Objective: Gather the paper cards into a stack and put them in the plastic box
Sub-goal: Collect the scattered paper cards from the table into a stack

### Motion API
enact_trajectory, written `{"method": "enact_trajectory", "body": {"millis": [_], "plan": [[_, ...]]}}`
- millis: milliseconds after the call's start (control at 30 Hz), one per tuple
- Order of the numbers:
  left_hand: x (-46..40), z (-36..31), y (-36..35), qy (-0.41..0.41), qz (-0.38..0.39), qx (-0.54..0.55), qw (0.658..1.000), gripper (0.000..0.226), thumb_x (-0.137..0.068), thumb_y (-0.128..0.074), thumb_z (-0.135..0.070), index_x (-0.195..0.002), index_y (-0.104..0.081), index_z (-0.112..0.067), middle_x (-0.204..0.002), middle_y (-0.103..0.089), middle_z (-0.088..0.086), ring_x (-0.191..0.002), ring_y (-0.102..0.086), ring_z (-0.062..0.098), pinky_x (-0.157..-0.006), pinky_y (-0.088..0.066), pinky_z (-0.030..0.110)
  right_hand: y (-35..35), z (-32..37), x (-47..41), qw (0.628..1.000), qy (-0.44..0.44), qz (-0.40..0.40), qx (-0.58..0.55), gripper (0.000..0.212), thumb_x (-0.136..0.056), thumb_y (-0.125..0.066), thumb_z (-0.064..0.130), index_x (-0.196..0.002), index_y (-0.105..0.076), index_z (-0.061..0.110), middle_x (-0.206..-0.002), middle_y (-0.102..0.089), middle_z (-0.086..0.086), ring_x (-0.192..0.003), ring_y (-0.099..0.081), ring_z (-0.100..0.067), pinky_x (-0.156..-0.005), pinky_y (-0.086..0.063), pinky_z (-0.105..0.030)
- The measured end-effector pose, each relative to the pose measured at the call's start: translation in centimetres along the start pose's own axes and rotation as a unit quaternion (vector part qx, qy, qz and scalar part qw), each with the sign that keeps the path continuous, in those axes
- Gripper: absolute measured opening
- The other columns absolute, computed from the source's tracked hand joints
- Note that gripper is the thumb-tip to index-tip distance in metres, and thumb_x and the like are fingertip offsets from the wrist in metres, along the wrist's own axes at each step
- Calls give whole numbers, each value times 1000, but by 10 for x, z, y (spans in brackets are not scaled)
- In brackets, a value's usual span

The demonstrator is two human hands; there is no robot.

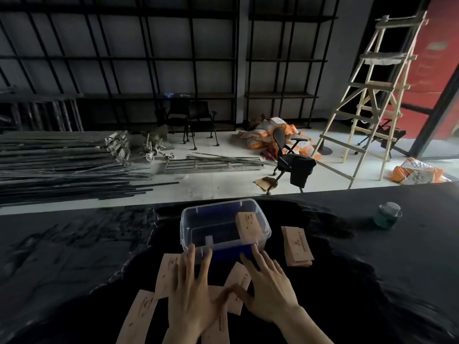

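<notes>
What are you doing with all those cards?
A person is gathering tan paper cards off a black table. Both hands, left hand and right hand, press flat on loose cards before a clear plastic box. One card leans inside it; a small stack waits beside it.

Left hand [190, 291] lies flat with fingers spread over loose paper cards [167, 274], hiding their middle; can't count how many lie under it. Right hand [267, 289] covers part of another card; its thumb is motion-blurred. Both forearms are cut off by the bottom edge, as is the nearest card [136, 319]. Print on the cards is too small to read. Near wall of the plastic box [224, 229] is partly behind the fingertips. Stack [296, 245] to the right: count unclear.
</notes>
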State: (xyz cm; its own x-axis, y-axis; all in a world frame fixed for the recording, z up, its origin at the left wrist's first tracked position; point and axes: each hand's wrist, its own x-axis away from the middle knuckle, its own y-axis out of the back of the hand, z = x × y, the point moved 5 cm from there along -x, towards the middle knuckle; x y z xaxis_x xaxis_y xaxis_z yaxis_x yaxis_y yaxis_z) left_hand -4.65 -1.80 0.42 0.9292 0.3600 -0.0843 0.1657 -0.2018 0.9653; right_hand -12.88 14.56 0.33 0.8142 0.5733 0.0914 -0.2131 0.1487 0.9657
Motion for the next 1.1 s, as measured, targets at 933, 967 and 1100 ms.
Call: {"method": "enact_trajectory", "body": {"millis": [933, 967, 1100], "plan": [[-12, -19, -51, -48, 113, 40, 992, 79, -84, -52, -57, -154, -33, -25, -163, -29, -4, -155, -6, 18, -127, -7, 43, -41, -19, -5, 999, 3, 22, 32, 61, -100, -46, 55, -156, -40, 31, -172, -28, 2, -161, -20, -27, -128, -25, -44], [-14, -23, -51, -54, 113, 30, 992, 81, -83, -53, -56, -154, -33, -25, -163, -31, -4, -154, -7, 19, -127, -5, 43, -43, -22, -5, 999, 3, 23, 33, 61, -101, -45, 52, -158, -38, 30, -173, -27, 2, -161, -19, -27, -128, -24, -45], [-21, -40, -51, -50, 106, 1, 993, 95, -74, -66, -67, -153, -30, -29, -152, -45, -5, -144, -31, 20, -120, -21, 40, -49, -33, -6, 999, -13, 24, 37, 73, -100, -48, 39, -165, -21, 22, -176, -19, -1, -163, -12, -26, -131, -18, -45]]}}
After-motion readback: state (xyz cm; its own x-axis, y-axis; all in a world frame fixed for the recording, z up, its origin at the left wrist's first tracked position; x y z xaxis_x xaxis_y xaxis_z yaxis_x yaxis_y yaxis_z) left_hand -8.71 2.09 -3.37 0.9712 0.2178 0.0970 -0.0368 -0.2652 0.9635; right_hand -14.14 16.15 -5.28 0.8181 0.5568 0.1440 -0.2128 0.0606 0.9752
